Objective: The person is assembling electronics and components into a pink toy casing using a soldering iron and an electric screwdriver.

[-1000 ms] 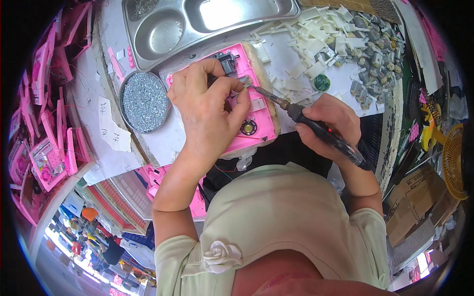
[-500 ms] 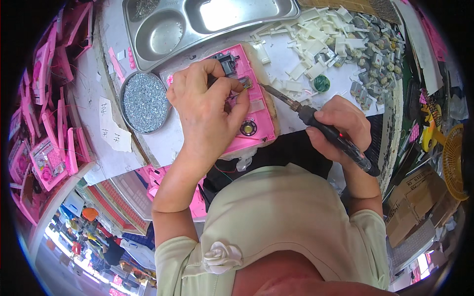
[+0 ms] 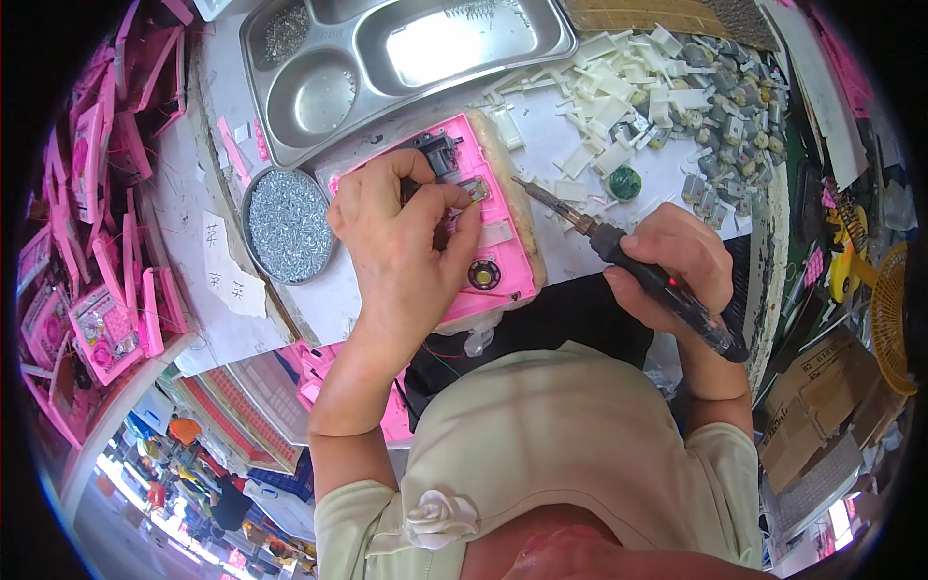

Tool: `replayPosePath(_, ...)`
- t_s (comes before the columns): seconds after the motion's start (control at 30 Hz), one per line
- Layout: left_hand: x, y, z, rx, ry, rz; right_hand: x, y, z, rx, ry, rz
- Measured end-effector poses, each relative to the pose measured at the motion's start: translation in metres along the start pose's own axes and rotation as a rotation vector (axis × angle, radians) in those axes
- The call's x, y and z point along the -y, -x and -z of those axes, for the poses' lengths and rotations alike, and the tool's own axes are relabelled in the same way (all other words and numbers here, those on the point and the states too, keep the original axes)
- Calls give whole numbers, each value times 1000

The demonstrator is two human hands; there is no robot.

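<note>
A pink plastic casing (image 3: 522,253) lies on a pale padded block (image 3: 508,164) before me. My left hand (image 3: 404,222) rests over its left side, thumb and fingers pinched together; what they hold is hidden beneath them. Beside those fingertips sits a small metal motor (image 3: 475,189) in the casing, with a dark grey part (image 3: 440,155) above it and a round black speaker-like piece (image 3: 484,275) below. My right hand (image 3: 680,263) is closed around a black soldering iron (image 3: 611,244). Its tip points left, over the casing's right edge, apart from the motor.
A steel compartment tray (image 3: 396,95) stands at the back, and a round dish of small screws (image 3: 288,227) at the left. White plastic parts (image 3: 611,87) and grey motors (image 3: 735,126) are heaped at the back right, near a green spool-like lump (image 3: 623,183). Pink casings (image 3: 101,329) are stacked far left.
The whole view has tilted slightly, so the table's things sit lower at the left. Both hands keep their grips; the iron's tip remains near the casing's right edge.
</note>
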State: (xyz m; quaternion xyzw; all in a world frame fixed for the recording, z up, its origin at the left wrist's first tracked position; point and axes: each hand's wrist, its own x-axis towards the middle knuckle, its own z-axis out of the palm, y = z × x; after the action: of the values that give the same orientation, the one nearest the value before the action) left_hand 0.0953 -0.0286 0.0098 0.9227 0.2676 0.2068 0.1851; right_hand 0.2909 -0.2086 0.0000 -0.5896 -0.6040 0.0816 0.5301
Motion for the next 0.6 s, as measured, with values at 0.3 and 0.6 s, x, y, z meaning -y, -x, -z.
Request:
replayPosePath(0.3, 3, 2, -2, -12, 39, 15, 0, 1, -3, 29, -10, -25)
replayPosePath(0.6, 2, -3, -10, -64, -24, -1, -7, -2, -17, 17, 11, -25)
